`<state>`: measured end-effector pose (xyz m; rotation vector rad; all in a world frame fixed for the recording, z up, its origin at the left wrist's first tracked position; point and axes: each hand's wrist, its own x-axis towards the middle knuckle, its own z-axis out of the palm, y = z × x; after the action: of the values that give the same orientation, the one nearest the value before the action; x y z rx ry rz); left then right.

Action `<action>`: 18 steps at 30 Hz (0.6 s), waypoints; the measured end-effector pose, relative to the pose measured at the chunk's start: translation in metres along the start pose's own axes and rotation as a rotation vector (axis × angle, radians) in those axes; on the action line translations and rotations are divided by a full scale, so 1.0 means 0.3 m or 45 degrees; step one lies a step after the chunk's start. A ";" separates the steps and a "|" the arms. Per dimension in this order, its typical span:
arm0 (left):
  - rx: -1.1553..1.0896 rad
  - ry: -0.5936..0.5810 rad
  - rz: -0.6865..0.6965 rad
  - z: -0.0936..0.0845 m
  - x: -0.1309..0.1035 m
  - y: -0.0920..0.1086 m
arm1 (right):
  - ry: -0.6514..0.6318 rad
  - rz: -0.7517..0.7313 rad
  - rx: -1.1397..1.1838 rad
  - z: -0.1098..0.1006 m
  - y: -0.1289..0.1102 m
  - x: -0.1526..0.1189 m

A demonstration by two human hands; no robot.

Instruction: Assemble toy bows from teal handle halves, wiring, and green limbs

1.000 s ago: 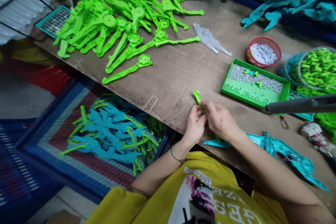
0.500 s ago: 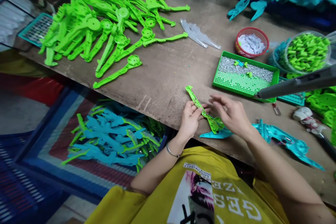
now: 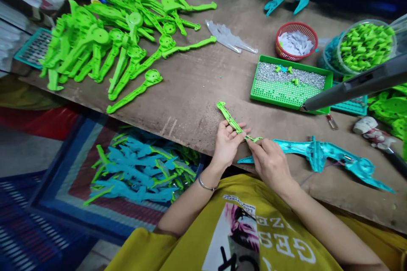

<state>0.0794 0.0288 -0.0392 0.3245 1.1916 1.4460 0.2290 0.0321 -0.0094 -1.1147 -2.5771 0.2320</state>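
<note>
My left hand point(image 3: 226, 146) grips a slim lime-green plastic part point(image 3: 229, 118) near its middle, with the part's hooked end pointing up and away from me. At its near end the fingers of my right hand point(image 3: 271, 165) are pinched together on the part; any small piece between them is hidden. A turquoise plastic part point(image 3: 318, 152), shaped like a bow, lies on the table behind and to the right of my right hand. Its left tip shows below my hands.
Lime-green parts point(image 3: 133, 46) lie heaped at the left. A green tray point(image 3: 286, 89) of small metal pieces stands ahead, beside a red basket point(image 3: 297, 42) and a tub of green pieces point(image 3: 365, 46). A grey rod-like tool point(image 3: 352, 89) slants over the tray. Below the table edge sits a crate of turquoise parts point(image 3: 136, 169).
My right hand has come down and left, from hovering spread beside the green part to pinching at its near end. The part has turned in my left hand. The view has shifted slightly.
</note>
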 end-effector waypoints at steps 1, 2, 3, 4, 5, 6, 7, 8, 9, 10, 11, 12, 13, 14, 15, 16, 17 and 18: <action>0.007 0.000 0.004 -0.001 0.001 -0.001 | -0.001 0.003 0.024 0.002 0.004 -0.005; 0.015 0.000 0.009 -0.002 0.002 -0.002 | -0.002 0.010 0.046 0.004 0.007 -0.009; 0.021 0.001 0.014 -0.003 0.003 -0.003 | -0.005 0.020 0.071 0.005 0.010 -0.012; 0.026 0.000 0.017 -0.004 0.003 -0.003 | -0.006 0.035 0.101 0.006 0.013 -0.014; 0.032 0.000 0.019 -0.004 0.003 -0.004 | -0.007 0.050 0.135 0.007 0.015 -0.014; 0.040 0.000 0.021 -0.004 0.003 -0.004 | -0.007 0.067 0.172 0.008 0.016 -0.013; 0.050 -0.001 0.022 -0.004 0.003 -0.004 | -0.006 0.084 0.210 0.010 0.017 -0.012; 0.064 -0.005 0.024 -0.004 0.002 -0.003 | -0.005 0.101 0.242 0.012 0.018 -0.009; 0.078 -0.010 0.026 -0.003 0.002 -0.002 | -0.003 0.115 0.266 0.015 0.018 -0.007; 0.092 -0.015 0.027 -0.003 0.002 -0.002 | 0.002 0.127 0.281 0.018 0.019 -0.005; 0.103 -0.018 0.029 -0.003 0.002 -0.001 | 0.007 0.139 0.291 0.020 0.019 -0.002; 0.110 -0.021 0.032 -0.002 0.001 -0.001 | 0.012 0.150 0.299 0.023 0.019 -0.001; 0.113 -0.022 0.036 -0.002 0.001 -0.002 | 0.022 0.160 0.307 0.024 0.020 0.001; 0.112 -0.019 0.042 -0.002 0.002 -0.003 | 0.035 0.168 0.315 0.025 0.020 0.003; 0.111 -0.016 0.049 -0.002 0.002 -0.005 | 0.052 0.175 0.324 0.026 0.021 0.004; 0.109 -0.012 0.055 -0.001 0.002 -0.008 | 0.068 0.177 0.333 0.026 0.021 0.006; 0.110 -0.008 0.062 -0.001 0.003 -0.010 | 0.086 0.177 0.340 0.025 0.022 0.007; 0.112 -0.003 0.069 -0.001 0.003 -0.013 | 0.102 0.177 0.345 0.024 0.022 0.009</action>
<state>0.0812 0.0287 -0.0428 0.4216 1.2551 1.4416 0.2293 0.0384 -0.0172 -1.1744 -2.3157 0.5399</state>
